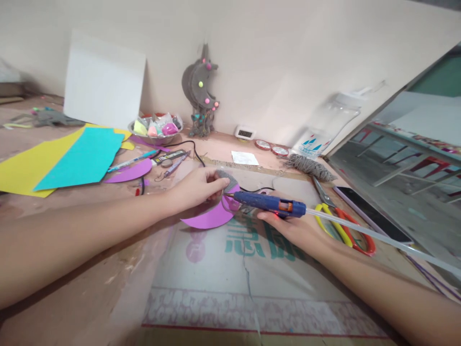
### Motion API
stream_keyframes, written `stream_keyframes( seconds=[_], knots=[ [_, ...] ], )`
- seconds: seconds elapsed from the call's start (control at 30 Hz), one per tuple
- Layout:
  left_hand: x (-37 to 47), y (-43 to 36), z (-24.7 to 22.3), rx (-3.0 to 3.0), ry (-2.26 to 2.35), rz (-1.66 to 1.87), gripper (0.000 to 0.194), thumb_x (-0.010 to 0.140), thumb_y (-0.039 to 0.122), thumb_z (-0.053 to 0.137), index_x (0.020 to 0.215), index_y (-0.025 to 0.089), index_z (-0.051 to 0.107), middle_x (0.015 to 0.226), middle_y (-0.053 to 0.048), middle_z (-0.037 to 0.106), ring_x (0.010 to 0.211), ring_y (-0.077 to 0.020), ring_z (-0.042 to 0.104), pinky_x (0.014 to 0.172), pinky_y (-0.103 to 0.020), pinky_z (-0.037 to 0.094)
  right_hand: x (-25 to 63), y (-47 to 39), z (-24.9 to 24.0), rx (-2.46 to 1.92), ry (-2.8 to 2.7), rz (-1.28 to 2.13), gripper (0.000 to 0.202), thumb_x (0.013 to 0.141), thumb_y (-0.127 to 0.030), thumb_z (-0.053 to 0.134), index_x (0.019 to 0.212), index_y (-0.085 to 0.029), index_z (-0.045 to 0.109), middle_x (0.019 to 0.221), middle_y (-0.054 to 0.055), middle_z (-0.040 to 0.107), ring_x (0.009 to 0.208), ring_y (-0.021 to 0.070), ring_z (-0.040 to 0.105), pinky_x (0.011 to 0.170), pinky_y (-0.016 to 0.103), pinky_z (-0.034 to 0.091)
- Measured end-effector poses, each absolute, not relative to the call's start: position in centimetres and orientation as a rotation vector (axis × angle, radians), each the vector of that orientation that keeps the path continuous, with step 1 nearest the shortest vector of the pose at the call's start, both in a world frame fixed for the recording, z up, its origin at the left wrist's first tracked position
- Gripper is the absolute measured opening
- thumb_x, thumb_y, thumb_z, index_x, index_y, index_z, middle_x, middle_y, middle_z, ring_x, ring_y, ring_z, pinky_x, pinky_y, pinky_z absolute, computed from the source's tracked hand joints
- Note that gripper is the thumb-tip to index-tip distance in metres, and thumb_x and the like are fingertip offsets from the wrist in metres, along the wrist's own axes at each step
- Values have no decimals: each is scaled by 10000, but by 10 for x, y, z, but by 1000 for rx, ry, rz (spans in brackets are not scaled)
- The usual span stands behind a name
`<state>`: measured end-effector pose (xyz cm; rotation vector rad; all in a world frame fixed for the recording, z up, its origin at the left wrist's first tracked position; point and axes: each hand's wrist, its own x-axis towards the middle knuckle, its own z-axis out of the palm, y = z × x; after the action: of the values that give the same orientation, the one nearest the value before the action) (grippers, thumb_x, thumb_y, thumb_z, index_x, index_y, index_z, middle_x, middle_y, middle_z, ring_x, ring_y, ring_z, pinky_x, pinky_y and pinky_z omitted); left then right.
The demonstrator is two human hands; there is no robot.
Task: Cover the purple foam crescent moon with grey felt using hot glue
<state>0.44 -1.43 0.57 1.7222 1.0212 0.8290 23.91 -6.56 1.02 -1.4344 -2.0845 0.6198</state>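
Observation:
My left hand (201,190) pinches a purple paper crescent (207,217), part of which is covered with grey yarn (227,179). In my right hand (279,218) is a blue glue gun (268,202), its nozzle pointing left at the yarn-covered part near my left thumb. A long clear glue stick (360,228) sticks out of the gun's back end. A loop of yarn hangs over the purple paper. My right fingers are partly hidden behind the gun.
Yellow and orange scissors (336,223), a phone (372,214) and a grey yarn bundle (312,167) lie to the right. Turquoise (81,158) and yellow sheets (27,166) are at left. Behind stand a bowl (156,137), a small clock (245,132) and a plastic bottle (324,125).

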Motion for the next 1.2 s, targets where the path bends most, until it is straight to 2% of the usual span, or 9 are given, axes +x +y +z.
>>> stream_keyframes(
  seconds=[0.17, 0.43, 0.67, 0.8, 1.2],
  knots=[
    [5, -14, 4, 1718, 1011, 822, 299, 839, 359, 503, 612, 166, 478, 485, 41, 486, 414, -57, 427, 440, -197, 344, 239, -65, 8, -1467, -2079, 561, 216, 797, -437, 581, 926, -267, 611, 881, -8, 696, 812, 203, 655, 704, 301, 526],
    [5, -13, 4, 1708, 992, 826, 302, 841, 373, 507, 624, 165, 481, 490, 45, 479, 418, -57, 420, 440, -200, 333, 242, -65, 9, -1491, -2082, 503, 214, 800, -449, 570, 873, -259, 636, 822, 1, 700, 769, 213, 665, 653, 305, 536],
    [4, -14, 5, 1699, 1002, 821, 298, 843, 364, 506, 621, 168, 473, 489, 44, 480, 420, -60, 423, 446, -206, 337, 240, -67, 10, -1425, -2051, 669, 227, 802, -449, 583, 892, -244, 623, 848, 2, 696, 788, 197, 662, 707, 303, 529],
    [3, -13, 4, 1702, 990, 825, 297, 847, 369, 505, 629, 168, 475, 503, 39, 485, 432, -61, 429, 450, -208, 340, 239, -66, 11, -1421, -2057, 626, 216, 796, -441, 597, 886, -245, 604, 800, -12, 674, 735, 175, 639, 673, 280, 517],
    [5, -14, 5, 1691, 985, 831, 289, 843, 358, 512, 634, 163, 475, 499, 45, 485, 428, -54, 422, 447, -192, 342, 243, -64, 8, -1477, -2109, 561, 210, 834, -447, 529, 883, -254, 596, 827, -3, 671, 776, 203, 632, 668, 297, 512]
  ],
)
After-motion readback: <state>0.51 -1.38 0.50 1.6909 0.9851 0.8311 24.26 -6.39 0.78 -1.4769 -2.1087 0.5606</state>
